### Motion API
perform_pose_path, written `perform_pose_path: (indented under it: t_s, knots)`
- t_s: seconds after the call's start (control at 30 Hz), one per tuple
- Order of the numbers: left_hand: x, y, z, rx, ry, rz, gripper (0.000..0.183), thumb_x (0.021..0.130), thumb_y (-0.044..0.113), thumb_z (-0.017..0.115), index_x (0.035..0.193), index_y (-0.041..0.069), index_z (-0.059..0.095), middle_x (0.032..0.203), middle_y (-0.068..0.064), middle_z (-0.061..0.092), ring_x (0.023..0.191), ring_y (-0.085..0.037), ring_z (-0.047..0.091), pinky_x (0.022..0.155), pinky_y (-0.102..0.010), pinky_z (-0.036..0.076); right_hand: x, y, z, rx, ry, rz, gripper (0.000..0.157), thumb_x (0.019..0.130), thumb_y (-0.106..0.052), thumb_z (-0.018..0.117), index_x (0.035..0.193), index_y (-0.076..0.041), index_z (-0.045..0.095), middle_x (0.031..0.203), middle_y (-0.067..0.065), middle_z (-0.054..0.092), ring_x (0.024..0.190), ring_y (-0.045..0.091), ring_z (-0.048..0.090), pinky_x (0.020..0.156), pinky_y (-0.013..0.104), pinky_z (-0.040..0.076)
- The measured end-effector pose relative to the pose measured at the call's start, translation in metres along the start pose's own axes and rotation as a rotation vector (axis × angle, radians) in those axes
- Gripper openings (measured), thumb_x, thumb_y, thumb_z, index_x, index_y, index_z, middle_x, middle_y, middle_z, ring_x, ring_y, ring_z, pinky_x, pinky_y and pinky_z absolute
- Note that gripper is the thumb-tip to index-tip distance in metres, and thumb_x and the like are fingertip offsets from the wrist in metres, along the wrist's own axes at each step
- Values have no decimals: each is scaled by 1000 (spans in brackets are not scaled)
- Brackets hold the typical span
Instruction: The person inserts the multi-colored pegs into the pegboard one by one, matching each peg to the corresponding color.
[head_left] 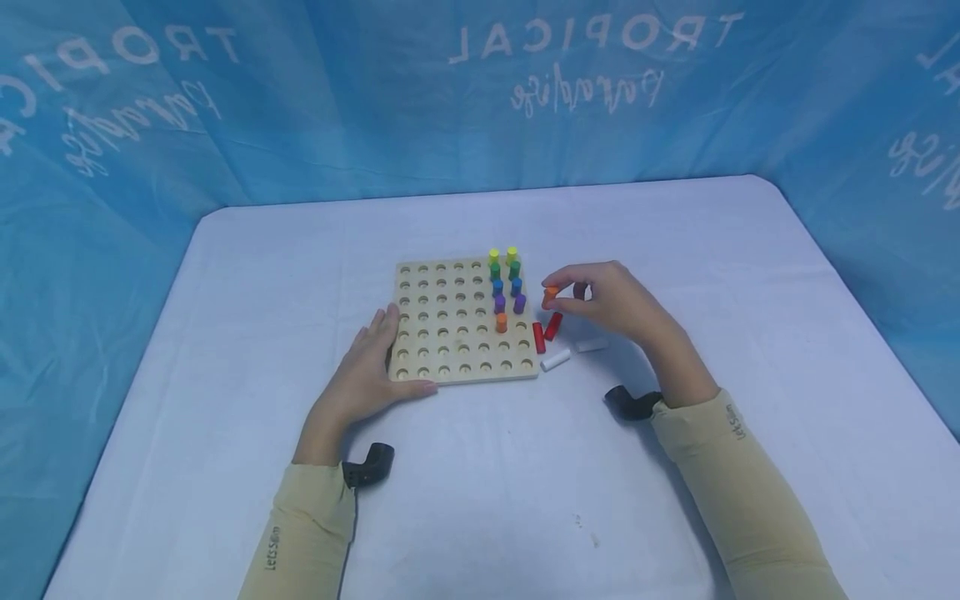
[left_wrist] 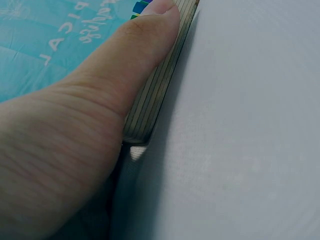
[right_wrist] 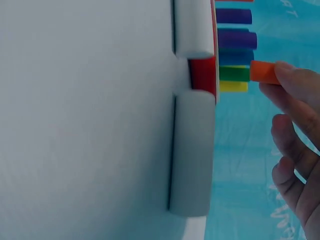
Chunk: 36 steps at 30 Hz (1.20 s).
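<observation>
A pale wooden pegboard (head_left: pixel 442 321) with rows of round holes lies on the table. Its two rightmost columns hold paired yellow, green, blue (head_left: pixel 498 287) and purple (head_left: pixel 520 303) pegs, plus one orange peg (head_left: pixel 502 322) with a bare hole to its right. My left hand (head_left: pixel 363 367) rests at the board's near left corner, fingers along the left side, thumb against the front edge. Just right of the board, above the table, my right hand (head_left: pixel 611 300) pinches another orange peg (right_wrist: pixel 264 72) between thumb and index finger; its other fingers curl loosely.
Two red pegs (head_left: pixel 553 326) and two white pegs (head_left: pixel 556 360) lie on the white tablecloth (head_left: pixel 465 483) right of the board, below my right hand. Blue printed curtains (head_left: pixel 375 108) hang behind and beside the table.
</observation>
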<state>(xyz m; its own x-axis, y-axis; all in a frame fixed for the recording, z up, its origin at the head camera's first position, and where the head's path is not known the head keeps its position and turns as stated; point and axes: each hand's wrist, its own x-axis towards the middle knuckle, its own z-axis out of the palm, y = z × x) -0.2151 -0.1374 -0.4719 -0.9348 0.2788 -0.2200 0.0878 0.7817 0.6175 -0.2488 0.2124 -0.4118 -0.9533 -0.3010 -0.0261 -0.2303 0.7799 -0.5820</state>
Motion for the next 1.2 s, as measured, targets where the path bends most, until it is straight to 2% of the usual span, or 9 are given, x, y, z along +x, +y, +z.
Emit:
perform_pose_path:
  t_s: [0.2,0.37,0.53,0.77,0.97,1.2]
  knots:
    - [0,0,0,-5,2,-6,138,63,68,82,160,22,-5,169,-5,-2,155,-39,0,125,-59,9,1,-6,7,14,-26,-32,33,89,-15,75,121,-16,72,104,0,74,89,18,57,66,28,50]
    - [0,0,-1,-7,-2,0,138,64,67,82,160,22,-6,169,-5,-2,155,-37,-1,125,-59,8,1,-12,13,8,-47,-31,31,88,-18,76,119,-20,73,97,-6,74,88,15,57,69,31,51]
    - [1,-1,-1,-6,2,7,138,64,67,82,160,21,-5,169,-5,-1,156,-36,-1,126,-58,9,0,-17,16,1,-57,-62,30,87,-18,77,116,-19,75,94,-6,75,82,14,59,65,29,50]
    - [0,0,-1,-26,10,20,137,65,65,83,160,20,-3,169,-5,0,157,-29,-1,127,-54,7,0,-19,19,-36,-63,-59,27,88,-19,76,115,-18,76,102,-3,76,81,15,58,61,28,48]
    - [0,0,-1,-35,7,16,136,65,64,83,160,21,-3,169,-5,-1,156,-30,-2,127,-55,6,1,-19,21,-37,-78,-32,28,89,-19,75,117,-18,75,102,-3,75,82,15,58,62,28,49]
    - [0,-1,0,-32,7,13,137,64,65,83,160,21,-4,169,-5,-1,156,-30,-2,127,-55,6,1,-18,23,-20,-82,-41,28,89,-20,75,117,-18,75,103,-3,75,81,16,58,61,29,49]
